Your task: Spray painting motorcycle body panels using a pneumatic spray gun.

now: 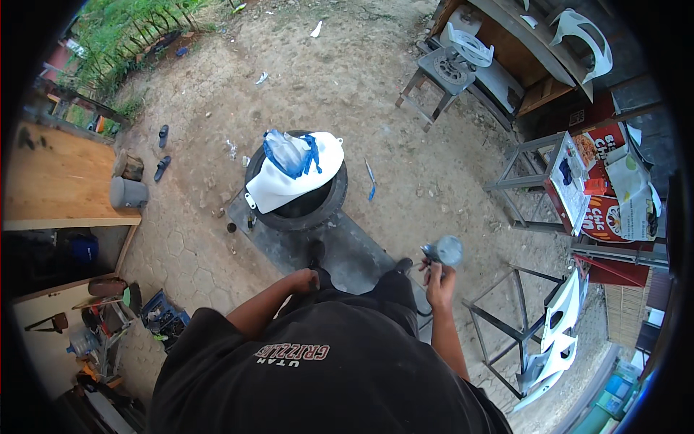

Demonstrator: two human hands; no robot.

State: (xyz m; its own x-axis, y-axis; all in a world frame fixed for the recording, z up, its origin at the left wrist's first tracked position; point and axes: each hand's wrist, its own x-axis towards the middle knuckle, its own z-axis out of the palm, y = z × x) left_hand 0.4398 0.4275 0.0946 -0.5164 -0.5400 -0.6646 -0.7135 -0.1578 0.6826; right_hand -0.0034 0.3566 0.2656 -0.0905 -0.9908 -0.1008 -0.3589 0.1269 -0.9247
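"Firstly, where is the white moulded part (285, 191)?"

"Seated on a tyre (316, 213), which lies partly on a dark board (354, 250). Bunched plastic with blue edging (289, 153) covers some of its top."

"What can be passed as done?"

"Its exposed surface appears evenly white; finish cannot be certified from this view. The plastic is not off, so I judge the piece incomplete."

"State of the hands?"

"Right hand (439, 284): fingers closed around a cup-topped tool (448, 250), well apart from the part. Left hand (305, 281): near the lap, fingers obscured; grip cannot be told."

"Further out?"

"White panels (565, 340) beside a metal frame (523, 335), neither hand touching them."
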